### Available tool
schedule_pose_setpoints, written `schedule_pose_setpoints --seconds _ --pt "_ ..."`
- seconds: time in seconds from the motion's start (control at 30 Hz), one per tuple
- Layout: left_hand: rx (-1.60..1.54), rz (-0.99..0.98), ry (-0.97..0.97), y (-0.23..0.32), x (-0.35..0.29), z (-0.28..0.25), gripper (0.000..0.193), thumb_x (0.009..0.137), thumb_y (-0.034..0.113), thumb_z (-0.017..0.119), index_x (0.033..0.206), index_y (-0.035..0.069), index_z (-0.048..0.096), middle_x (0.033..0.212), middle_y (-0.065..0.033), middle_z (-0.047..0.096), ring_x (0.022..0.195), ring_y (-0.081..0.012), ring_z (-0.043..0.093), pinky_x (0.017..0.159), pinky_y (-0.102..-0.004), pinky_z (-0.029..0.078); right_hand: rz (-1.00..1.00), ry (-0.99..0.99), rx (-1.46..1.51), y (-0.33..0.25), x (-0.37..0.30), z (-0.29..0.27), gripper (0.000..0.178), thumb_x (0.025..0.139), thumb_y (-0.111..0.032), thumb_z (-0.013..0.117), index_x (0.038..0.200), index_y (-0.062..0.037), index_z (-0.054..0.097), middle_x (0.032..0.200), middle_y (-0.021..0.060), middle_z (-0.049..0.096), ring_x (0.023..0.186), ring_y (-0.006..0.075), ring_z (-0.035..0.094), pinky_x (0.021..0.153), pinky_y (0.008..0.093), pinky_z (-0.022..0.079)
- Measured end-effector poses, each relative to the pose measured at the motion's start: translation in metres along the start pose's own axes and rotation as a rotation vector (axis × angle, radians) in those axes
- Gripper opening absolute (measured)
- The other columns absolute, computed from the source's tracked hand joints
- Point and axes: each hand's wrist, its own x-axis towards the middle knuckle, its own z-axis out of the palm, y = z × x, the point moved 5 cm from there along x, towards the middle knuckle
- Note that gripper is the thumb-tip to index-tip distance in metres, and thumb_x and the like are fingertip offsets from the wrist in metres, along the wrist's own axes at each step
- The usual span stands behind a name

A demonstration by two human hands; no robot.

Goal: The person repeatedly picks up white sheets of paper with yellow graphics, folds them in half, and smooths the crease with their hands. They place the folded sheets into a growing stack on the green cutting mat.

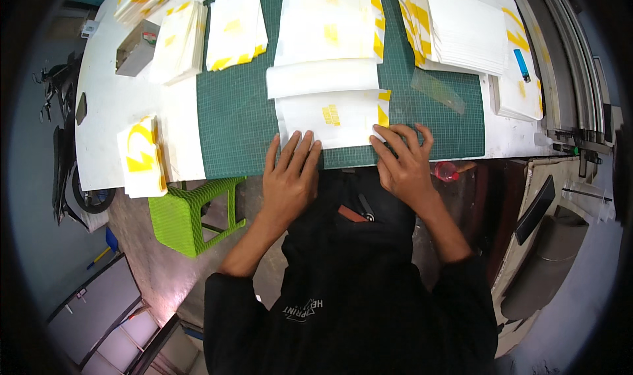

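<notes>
On the green cutting mat [237,121] a white printed paper piece [303,116] with yellow marks lies in front of me, its far part folded or lapped as a plain white strip [323,78]. My left hand [290,170] is open, its spread fingertips resting on the near left edge of the paper. At the near right corner, beside a yellow patch, my right hand [405,164] touches the paper with thumb and index finger; its other fingers are apart and curved. Farther up the mat lie larger white sheets [323,25] with yellow stripes along the right side.
White and yellow paper stacks stand at left [142,157], far left [178,42] and right [465,35]. A grey box [137,48] sits at left, a clear ruler [438,91] on the mat, a blue lighter [521,65] at right. A green stool [191,217] stands below the table.
</notes>
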Motion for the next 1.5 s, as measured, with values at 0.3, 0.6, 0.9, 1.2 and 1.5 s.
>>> schedule_pose_setpoints --seconds 0.3,0.6,0.9,1.2,1.5 --pt "-0.141 -0.158 -0.074 0.042 -0.006 0.015 0.072 0.096 0.041 0.073 0.152 0.002 0.052 0.157 -0.0327 0.042 0.148 -0.0495 0.040 0.120 -0.0605 0.034 0.205 -0.009 -0.059 -0.028 -0.023 0.009 0.042 0.094 -0.028 0.070 0.133 -0.0117 0.070 0.143 0.0148 0.058 0.132 0.0325 0.052 0.115 0.0658 0.024" --pt "-0.176 -0.129 -0.036 0.040 -0.010 0.021 0.077 0.094 0.040 0.076 0.152 -0.001 0.048 0.152 -0.0277 0.046 0.142 -0.0470 0.045 0.119 -0.0602 0.037 0.290 0.024 -0.104 -0.024 -0.030 0.010 0.039 0.096 -0.032 0.073 0.134 -0.0224 0.072 0.131 0.0113 0.057 0.126 0.0318 0.051 0.115 0.0658 0.022" --pt "0.010 -0.274 -0.048 0.003 -0.051 0.016 0.072 0.099 0.048 0.068 0.156 0.008 0.049 0.160 -0.0196 0.044 0.150 -0.0374 0.040 0.124 -0.0677 0.019 0.272 0.028 -0.102 -0.022 -0.035 0.013 0.039 0.094 -0.030 0.075 0.132 -0.0235 0.073 0.132 0.0116 0.057 0.127 0.0326 0.050 0.115 0.0660 0.021" --pt "-0.063 -0.377 0.032 -0.004 -0.058 0.020 0.067 0.095 0.047 0.072 0.155 0.022 0.054 0.163 -0.0197 0.038 0.151 -0.0445 0.031 0.122 -0.0701 0.019 0.288 0.026 -0.067 -0.085 0.019 0.038 0.030 0.089 -0.029 0.077 0.117 -0.0159 0.076 0.138 0.0161 0.054 0.134 0.0370 0.044 0.114 0.0667 0.022" --pt "-0.067 -0.391 0.037 -0.005 -0.059 0.019 0.063 0.096 0.040 0.074 0.154 0.023 0.055 0.162 -0.0194 0.038 0.151 -0.0434 0.032 0.122 -0.0692 0.019 0.199 0.083 0.014 -0.075 0.014 0.029 0.031 0.090 -0.034 0.075 0.117 -0.0167 0.075 0.137 0.0156 0.053 0.131 0.0357 0.044 0.114 0.0667 0.022"
